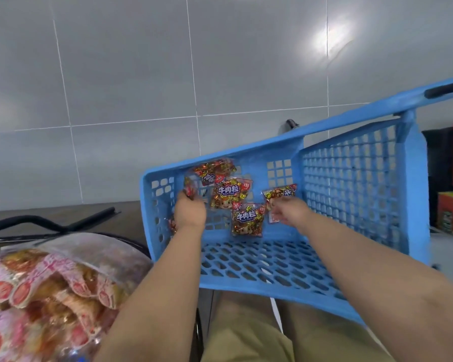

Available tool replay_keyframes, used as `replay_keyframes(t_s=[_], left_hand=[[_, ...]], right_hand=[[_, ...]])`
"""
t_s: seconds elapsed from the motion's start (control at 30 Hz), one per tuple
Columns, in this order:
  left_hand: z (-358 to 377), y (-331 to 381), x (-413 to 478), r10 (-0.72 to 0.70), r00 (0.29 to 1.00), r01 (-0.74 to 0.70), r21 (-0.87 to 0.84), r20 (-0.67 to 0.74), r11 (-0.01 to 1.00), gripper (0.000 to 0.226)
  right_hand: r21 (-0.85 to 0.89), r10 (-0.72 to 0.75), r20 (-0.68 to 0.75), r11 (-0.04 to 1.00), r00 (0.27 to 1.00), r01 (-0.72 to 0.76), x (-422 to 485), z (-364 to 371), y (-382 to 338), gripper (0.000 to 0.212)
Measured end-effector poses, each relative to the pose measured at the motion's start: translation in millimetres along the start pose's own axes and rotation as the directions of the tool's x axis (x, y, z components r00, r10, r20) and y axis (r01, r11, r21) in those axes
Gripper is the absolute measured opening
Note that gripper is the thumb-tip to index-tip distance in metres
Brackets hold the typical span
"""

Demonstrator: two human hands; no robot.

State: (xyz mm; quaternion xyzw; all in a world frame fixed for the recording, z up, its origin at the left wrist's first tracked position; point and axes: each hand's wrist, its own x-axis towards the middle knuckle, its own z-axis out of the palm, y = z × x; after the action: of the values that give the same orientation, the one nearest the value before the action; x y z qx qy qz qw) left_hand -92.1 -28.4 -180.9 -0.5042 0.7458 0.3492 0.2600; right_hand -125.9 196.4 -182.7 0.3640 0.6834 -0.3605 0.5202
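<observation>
Head view: your left grip (190,213) and right grip (289,211) each pinch a red-and-yellow plastic snack packet (279,193), likely light and slippery; hold sealed edges.

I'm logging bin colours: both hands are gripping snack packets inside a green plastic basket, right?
Not quite. The head view shows that the basket is blue, not green. The rest holds: the left hand and the right hand each grip one of the snack packets inside it.
</observation>
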Motion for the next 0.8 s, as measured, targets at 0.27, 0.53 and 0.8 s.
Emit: replay_keyframes(t_s=[0.27, 0.53, 0.8], left_hand=[[-36, -23, -29, 0.004, 0.962, 0.207, -0.737, 0.274, 0.643, 0.032], [-36, -40, -29, -0.081, 0.959, 0.265, -0.753, 0.272, 0.602, 0.015], [-38, -33, -32, 0.025, 0.994, 0.024, -0.444, 0.104, 0.896, 0.019]], right_hand=[[-0.279, -0.367, 0.006, 0.893, 0.930, 0.354, 32, 24, -28, 0.051], [-0.510, -0.344, 0.019, 0.805, 0.939, 0.305, 58, 57, -57, 0.078], [-0.202, -0.588, 0.121, 0.774, 0.800, 0.600, 10, 8, -29, 0.010]])
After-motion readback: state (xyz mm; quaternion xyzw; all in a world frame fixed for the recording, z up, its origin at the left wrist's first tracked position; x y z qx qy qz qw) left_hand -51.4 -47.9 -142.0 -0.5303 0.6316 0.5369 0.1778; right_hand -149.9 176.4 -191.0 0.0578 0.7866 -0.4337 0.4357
